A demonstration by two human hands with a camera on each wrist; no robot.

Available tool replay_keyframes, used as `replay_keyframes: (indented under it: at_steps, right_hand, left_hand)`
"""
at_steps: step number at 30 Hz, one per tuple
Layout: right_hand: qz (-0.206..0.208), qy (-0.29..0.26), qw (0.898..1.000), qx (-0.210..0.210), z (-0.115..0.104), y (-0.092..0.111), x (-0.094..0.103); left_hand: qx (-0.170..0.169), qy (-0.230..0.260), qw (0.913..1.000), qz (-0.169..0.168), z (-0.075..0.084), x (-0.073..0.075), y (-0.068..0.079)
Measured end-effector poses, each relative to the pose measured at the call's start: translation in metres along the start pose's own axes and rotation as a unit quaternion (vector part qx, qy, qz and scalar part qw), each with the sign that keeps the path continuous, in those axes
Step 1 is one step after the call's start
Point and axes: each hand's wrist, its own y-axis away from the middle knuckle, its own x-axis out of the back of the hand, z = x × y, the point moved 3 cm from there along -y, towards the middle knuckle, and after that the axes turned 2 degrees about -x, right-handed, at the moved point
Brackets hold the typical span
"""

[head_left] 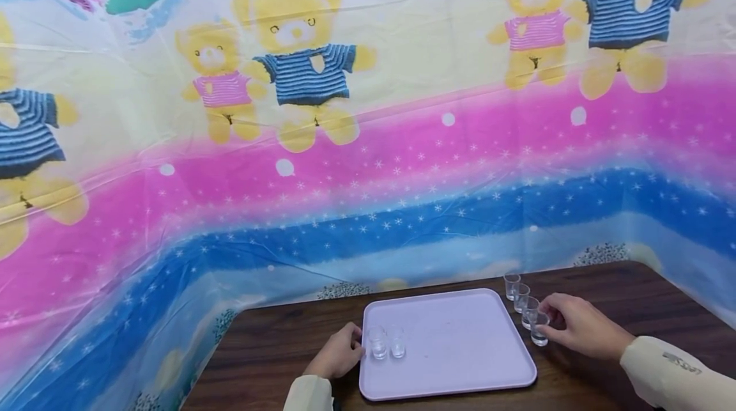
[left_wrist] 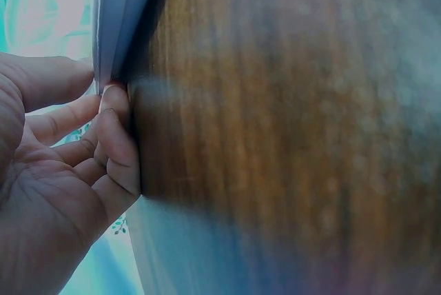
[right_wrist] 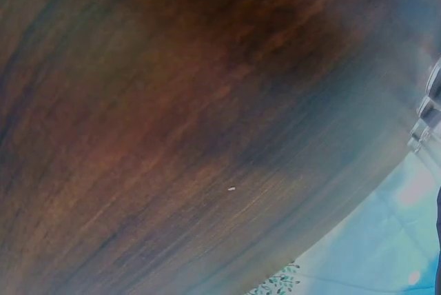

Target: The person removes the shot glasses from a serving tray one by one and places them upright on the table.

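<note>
At the left edge of the pale lilac tray (head_left: 448,341) is my left hand (head_left: 339,352). The left wrist view shows that hand (left_wrist: 69,143) pinching the tray's rim (left_wrist: 114,33), thumb on the upper side and curled fingers at the lower side. Small clear shot glasses (head_left: 398,346) stand upright on the tray's left part. My right hand (head_left: 583,326) holds the nearest shot glass (head_left: 539,334) between thumb and fingers, beside the tray's right edge. This glass ends a slanting row of several alike, upright on the table. The right hand is outside the right wrist view.
The dark wooden table (head_left: 276,347) carries the tray and glasses. Behind it hangs a printed cloth (head_left: 402,193) with teddy bears and snowflakes, close along the table's back edge. The farthest glass (head_left: 512,286) of the row stands near that edge. Glass edges (right_wrist: 428,105) show at the right wrist view's border.
</note>
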Motion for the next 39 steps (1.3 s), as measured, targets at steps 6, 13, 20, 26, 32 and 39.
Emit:
replay_keyframes:
  at_steps: [6, 13, 20, 26, 32, 39]
  right_hand:
    - [-0.002, -0.005, 1.0, -0.017, -0.001, 0.001, 0.001]
    - [-0.01, 0.004, 0.999, -0.035, -0.001, -0.001, 0.001]
    - [0.037, 0.022, 0.999, -0.023, -0.011, -0.007, 0.013]
    - [0.072, 0.017, 0.997, 0.023, -0.028, -0.02, 0.011]
    - [0.052, 0.006, 0.997, 0.051, -0.053, -0.035, -0.003]
    - [0.029, -0.012, 0.998, 0.056, -0.075, -0.047, -0.017]
  left_hand:
    - [-0.001, 0.001, 1.0, 0.0, -0.002, 0.0, -0.001]
    - [-0.042, -0.003, 0.9991, 0.002, -0.002, 0.001, 0.001]
    - [-0.043, -0.003, 0.9991, 0.004, -0.002, 0.001, 0.002]
    - [-0.039, 0.005, 0.9992, 0.001, -0.002, 0.001, 0.002]
    - [-0.031, 0.002, 0.9995, 0.001, -0.002, 0.001, 0.002]
    - [-0.012, -0.001, 0.9999, 0.001, -0.001, 0.0, 0.001]
